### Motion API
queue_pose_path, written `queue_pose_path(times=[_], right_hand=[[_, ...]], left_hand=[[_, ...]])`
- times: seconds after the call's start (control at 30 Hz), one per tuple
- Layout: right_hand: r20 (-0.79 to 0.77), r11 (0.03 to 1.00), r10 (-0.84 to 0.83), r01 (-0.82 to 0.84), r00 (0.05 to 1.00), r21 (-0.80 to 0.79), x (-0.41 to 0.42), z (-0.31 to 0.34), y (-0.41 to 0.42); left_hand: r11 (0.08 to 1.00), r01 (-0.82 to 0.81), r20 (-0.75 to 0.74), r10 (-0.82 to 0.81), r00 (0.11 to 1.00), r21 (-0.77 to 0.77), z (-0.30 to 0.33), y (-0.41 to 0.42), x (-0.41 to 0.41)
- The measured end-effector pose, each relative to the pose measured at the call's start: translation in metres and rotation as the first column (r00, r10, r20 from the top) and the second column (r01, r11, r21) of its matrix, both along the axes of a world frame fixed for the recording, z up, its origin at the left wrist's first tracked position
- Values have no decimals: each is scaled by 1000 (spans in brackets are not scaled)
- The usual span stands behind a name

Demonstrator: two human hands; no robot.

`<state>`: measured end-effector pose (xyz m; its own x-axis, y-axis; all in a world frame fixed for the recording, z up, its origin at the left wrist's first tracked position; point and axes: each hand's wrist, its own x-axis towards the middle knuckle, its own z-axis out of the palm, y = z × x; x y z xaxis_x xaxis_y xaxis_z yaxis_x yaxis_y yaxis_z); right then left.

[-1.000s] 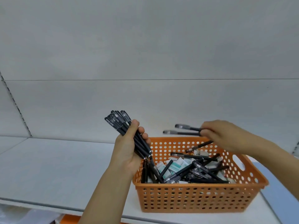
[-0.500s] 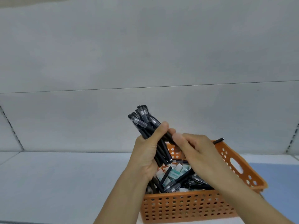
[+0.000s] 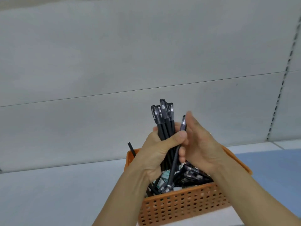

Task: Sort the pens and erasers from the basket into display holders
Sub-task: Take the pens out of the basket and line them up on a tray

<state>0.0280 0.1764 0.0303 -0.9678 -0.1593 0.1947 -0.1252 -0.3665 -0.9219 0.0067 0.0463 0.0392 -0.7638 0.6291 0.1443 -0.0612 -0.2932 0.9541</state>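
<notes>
Grey shelf point(image 3: 48, 185), left hand point(image 3: 156, 154) fisted around upright pens point(image 3: 162, 121), right hand point(image 3: 200, 144) flat, fingers straight, steadying one pen point(image 3: 175, 160).

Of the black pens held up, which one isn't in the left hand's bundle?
The lone slanted black pen against the right hand, cap beside the palm, apart from the bundle.

My left hand point(image 3: 156, 154) and right hand point(image 3: 200, 144) are both bare, no gloves. My forearms are uncovered too; no sleeve reaches into view on either arm.
</notes>
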Motion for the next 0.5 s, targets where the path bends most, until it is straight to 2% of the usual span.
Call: queue_pose_path(times=[0.1,0.23,0.3,0.37,0.43,0.5], right_hand=[[-44,978,82,-72,996,195,-4,11,22],[-46,966,-33,44,998,253,5,19,45],[-53,960,-160,168,986,225,13,21,65],[-92,942,-286,297,954,153,21,25,90],[-134,926,-370,377,919,34,30,32,118],[-156,907,-420,418,894,-49,38,36,148]], left_hand=[[969,164,0,-167,986,-186,4,12,3],[957,175,13,-177,984,-232,8,44,10],[962,144,14,-145,989,-231,5,66,20],[981,102,72,-91,993,-168,-2,94,32],[999,1,227,7,974,-33,-12,128,45],[984,-155,408,107,907,86,-25,169,58]])
